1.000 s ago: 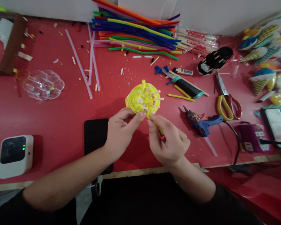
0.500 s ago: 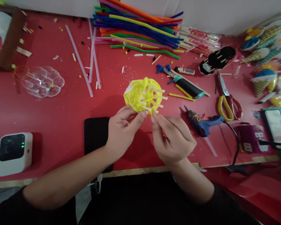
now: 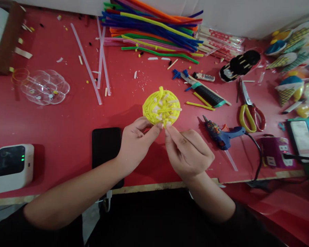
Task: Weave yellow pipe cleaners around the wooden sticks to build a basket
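Observation:
Between my two hands is a round disc (image 3: 149,103) wound with yellow pipe cleaner, with several short wooden sticks standing out of its face. My left hand (image 3: 139,140) grips its lower left edge, thumb in front and the other fingers partly hidden behind. At the bottom edge my right hand (image 3: 189,149) pinches thumb and forefinger on the yellow pipe cleaner (image 3: 167,122). A small yellow loop pokes up at the disc's top. Beneath my left wrist lies a black phone (image 3: 105,147) on the red table.
Pipe cleaners (image 3: 154,29) lie piled at the back. Rightward are a utility knife (image 3: 206,92), scissors (image 3: 248,109), a blue glue gun (image 3: 222,135) with a cord, and a black figure (image 3: 240,65). Leftward are glue sticks (image 3: 86,63), a clear flower-shaped tray (image 3: 45,87) and a white device (image 3: 14,168).
The disc has tilted so its face turns more toward me, and it has shifted slightly right. Both hands keep their hold; the camera view has moved a little.

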{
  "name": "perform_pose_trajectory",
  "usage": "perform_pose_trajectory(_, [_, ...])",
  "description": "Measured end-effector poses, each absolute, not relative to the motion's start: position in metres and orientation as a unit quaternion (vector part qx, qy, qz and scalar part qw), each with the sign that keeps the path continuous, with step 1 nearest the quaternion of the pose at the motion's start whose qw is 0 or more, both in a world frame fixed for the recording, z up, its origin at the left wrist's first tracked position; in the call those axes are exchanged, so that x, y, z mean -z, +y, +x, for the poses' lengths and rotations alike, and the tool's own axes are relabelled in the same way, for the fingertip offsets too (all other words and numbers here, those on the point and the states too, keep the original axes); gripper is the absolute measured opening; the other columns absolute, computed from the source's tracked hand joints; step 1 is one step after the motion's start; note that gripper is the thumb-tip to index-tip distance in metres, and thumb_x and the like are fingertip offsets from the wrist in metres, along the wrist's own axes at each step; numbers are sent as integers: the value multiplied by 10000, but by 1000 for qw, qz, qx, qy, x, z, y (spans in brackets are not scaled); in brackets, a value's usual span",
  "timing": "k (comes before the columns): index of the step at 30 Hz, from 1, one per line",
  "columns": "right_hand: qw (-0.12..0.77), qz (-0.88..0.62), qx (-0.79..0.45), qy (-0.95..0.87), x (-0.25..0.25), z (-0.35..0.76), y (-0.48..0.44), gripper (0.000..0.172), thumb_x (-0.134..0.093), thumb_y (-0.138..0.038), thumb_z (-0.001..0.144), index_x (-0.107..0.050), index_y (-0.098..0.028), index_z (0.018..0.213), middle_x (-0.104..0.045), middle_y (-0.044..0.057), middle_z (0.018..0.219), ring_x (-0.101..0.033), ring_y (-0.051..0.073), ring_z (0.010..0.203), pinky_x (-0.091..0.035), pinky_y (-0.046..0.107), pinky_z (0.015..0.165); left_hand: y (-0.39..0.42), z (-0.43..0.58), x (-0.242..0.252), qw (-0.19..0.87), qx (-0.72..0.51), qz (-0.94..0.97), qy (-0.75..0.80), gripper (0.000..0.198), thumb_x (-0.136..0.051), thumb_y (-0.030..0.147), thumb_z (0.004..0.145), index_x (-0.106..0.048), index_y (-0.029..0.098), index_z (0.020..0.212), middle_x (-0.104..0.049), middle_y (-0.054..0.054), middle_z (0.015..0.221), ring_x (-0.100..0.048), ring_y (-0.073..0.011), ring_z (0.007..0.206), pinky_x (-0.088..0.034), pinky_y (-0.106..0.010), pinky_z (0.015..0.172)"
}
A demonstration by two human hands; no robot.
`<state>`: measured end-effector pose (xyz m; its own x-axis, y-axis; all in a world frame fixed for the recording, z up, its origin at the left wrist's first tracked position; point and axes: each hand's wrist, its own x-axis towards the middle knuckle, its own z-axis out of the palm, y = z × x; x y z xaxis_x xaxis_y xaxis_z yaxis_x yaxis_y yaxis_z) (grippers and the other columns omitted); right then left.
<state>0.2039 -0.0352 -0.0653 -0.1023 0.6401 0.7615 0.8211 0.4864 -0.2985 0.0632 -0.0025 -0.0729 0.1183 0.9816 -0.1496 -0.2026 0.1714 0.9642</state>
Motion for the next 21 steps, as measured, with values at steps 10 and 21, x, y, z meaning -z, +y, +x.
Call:
perform_pose_trajectory(10, [478,-480,119,-726,63,206,-38,283,-743,-60,876,-747,-175,1135,-591,-48,627,-464,101,505,-432,274,496,-6,64,67,570,-498,472,453,70,-806,312,851,-803,242,858,-756,-38,957,-720,-182,897,-589,-284,782])
perform_pose_trajectory(21, [417,-506,130,-744,67,211,-34,393,-635,-63,940,-704,-218,1295,-560,-56,625,-475,98,520,-473,236,561,-4,63,66,497,-498,539,463,92,-717,276,929,-803,246,943,-735,-23,963,-695,-177,952,-567,-304,882])
